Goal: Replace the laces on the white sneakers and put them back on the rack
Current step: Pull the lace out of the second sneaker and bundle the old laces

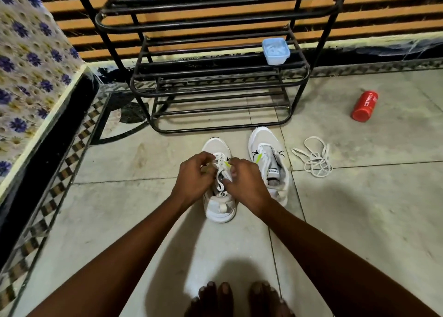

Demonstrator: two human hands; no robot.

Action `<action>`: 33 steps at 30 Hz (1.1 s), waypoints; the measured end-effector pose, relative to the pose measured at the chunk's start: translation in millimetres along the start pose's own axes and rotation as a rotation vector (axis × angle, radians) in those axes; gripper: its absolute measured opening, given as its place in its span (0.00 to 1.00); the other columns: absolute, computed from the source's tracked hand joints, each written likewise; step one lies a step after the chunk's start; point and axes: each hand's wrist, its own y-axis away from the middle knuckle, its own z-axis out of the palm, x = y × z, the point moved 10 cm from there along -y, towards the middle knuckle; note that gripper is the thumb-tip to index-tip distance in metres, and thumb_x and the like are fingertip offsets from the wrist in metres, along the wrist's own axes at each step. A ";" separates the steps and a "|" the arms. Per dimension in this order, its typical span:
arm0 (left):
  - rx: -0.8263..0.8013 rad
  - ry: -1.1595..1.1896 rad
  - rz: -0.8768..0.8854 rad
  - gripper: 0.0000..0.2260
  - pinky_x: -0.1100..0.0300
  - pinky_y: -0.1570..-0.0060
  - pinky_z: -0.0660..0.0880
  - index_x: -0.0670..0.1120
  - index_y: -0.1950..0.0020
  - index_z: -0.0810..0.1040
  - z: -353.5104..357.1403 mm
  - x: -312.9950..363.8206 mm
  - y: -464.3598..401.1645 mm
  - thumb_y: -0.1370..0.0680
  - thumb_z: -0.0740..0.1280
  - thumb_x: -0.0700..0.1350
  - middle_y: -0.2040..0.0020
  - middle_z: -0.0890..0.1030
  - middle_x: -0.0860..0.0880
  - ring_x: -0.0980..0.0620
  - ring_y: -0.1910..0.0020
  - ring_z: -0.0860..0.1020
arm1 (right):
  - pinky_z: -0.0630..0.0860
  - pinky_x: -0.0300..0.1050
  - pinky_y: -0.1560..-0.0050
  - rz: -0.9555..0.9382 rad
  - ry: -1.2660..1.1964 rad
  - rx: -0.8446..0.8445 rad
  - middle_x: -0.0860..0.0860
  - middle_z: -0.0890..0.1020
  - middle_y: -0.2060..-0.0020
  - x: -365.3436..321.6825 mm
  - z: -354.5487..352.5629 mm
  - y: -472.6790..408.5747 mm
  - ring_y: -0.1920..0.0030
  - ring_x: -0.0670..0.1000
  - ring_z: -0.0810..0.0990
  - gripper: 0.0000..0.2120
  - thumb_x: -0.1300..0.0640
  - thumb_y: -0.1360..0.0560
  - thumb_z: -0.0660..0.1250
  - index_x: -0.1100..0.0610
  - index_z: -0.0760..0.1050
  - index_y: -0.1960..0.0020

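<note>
Two white sneakers stand on the tiled floor in front of the black metal rack [215, 89]. The left sneaker [219, 211] has a white lace [221, 176] partly threaded through its eyelets. My left hand [194, 177] pinches the lace at the shoe's left side. My right hand [247, 185] pinches it at the right side. The right sneaker [268, 153] stands beside it with an open tongue and no lace through its upper eyelets. A loose white lace [314, 158] lies in a tangle on the floor to the right.
A pale blue plastic tub [275, 50] sits on a middle shelf of the rack. A red bottle [365, 105] lies on the floor at the right. A floral-covered ledge [31, 65] runs along the left. My bare toes [237, 297] show at the bottom edge.
</note>
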 end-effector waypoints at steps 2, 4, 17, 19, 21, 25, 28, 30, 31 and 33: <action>-0.109 -0.074 0.010 0.09 0.66 0.47 0.73 0.46 0.46 0.85 9.7 5.6 -11.9 0.25 0.70 0.40 0.50 0.86 0.52 0.55 0.50 0.81 | 0.80 0.52 0.52 -0.019 0.075 -0.003 0.56 0.82 0.56 -5.6 0.2 -5.3 0.53 0.60 0.82 0.11 0.52 0.31 0.70 0.55 0.77 0.52; -0.141 -0.168 0.043 0.08 0.65 0.51 0.73 0.46 0.49 0.85 13.8 6.8 -19.5 0.27 0.72 0.39 0.53 0.86 0.50 0.54 0.53 0.81 | 0.78 0.52 0.55 -0.043 0.155 0.001 0.58 0.81 0.57 -7.3 3.6 -7.1 0.54 0.62 0.81 0.06 0.53 0.30 0.67 0.55 0.74 0.56; 0.203 0.531 -0.372 0.08 0.53 0.66 0.79 0.41 0.60 0.72 6.8 -77.6 -14.9 0.21 0.67 0.37 0.65 0.84 0.45 0.44 0.67 0.81 | 0.76 0.56 0.54 0.001 -0.079 0.229 0.53 0.74 0.58 13.6 16.5 13.5 0.58 0.61 0.76 0.11 0.54 0.28 0.60 0.57 0.79 0.52; 0.243 0.768 -0.520 0.10 0.58 0.73 0.74 0.42 0.60 0.68 13.3 -81.1 -7.8 0.21 0.64 0.33 0.68 0.80 0.43 0.46 0.71 0.77 | 0.76 0.56 0.54 0.008 -0.056 0.216 0.53 0.74 0.58 12.1 16.5 13.0 0.58 0.61 0.76 0.13 0.53 0.28 0.58 0.57 0.79 0.53; 0.205 0.746 -0.483 0.07 0.59 0.73 0.75 0.41 0.53 0.70 13.3 -67.3 -10.8 0.21 0.65 0.31 0.64 0.80 0.41 0.49 0.70 0.79 | 0.75 0.57 0.55 0.020 -0.019 0.199 0.55 0.74 0.58 11.7 13.1 12.4 0.58 0.62 0.76 0.15 0.51 0.28 0.55 0.58 0.77 0.54; 0.034 0.673 -0.295 0.08 0.50 0.58 0.80 0.41 0.45 0.75 7.0 -40.1 -25.7 0.22 0.65 0.31 0.57 0.81 0.39 0.45 0.59 0.80 | 0.76 0.55 0.54 -0.016 0.072 0.116 0.56 0.75 0.57 1.5 9.8 7.5 0.58 0.62 0.77 0.17 0.50 0.27 0.53 0.58 0.76 0.55; -0.123 0.437 -0.139 0.04 0.47 0.54 0.81 0.45 0.54 0.84 5.3 -26.0 -33.3 0.22 0.71 0.38 0.63 0.80 0.45 0.44 0.59 0.81 | 0.78 0.55 0.53 -0.004 0.151 0.070 0.58 0.77 0.56 -3.1 8.9 1.3 0.57 0.63 0.79 0.13 0.53 0.24 0.58 0.59 0.78 0.53; -0.186 0.185 0.003 0.02 0.51 0.53 0.80 0.50 0.57 0.87 4.5 -14.9 -34.9 0.26 0.78 0.45 0.67 0.80 0.48 0.45 0.60 0.82 | 0.78 0.56 0.52 0.003 0.151 0.061 0.59 0.77 0.55 -4.0 7.8 0.3 0.56 0.63 0.80 0.09 0.56 0.24 0.62 0.60 0.78 0.52; -0.202 0.093 0.050 0.03 0.52 0.52 0.80 0.51 0.57 0.88 5.6 -10.9 -35.3 0.28 0.80 0.46 0.66 0.81 0.48 0.46 0.59 0.83 | 0.78 0.56 0.52 0.002 0.145 0.058 0.59 0.77 0.55 -4.2 7.8 0.1 0.56 0.63 0.80 0.08 0.57 0.24 0.63 0.60 0.79 0.51; -0.211 -0.011 0.088 0.05 0.55 0.51 0.78 0.50 0.56 0.89 6.1 -5.2 -36.6 0.29 0.82 0.46 0.61 0.82 0.47 0.49 0.56 0.82 | 0.78 0.55 0.52 0.003 0.138 0.059 0.60 0.78 0.55 -5.2 6.1 0.2 0.55 0.63 0.80 0.08 0.58 0.23 0.63 0.60 0.79 0.51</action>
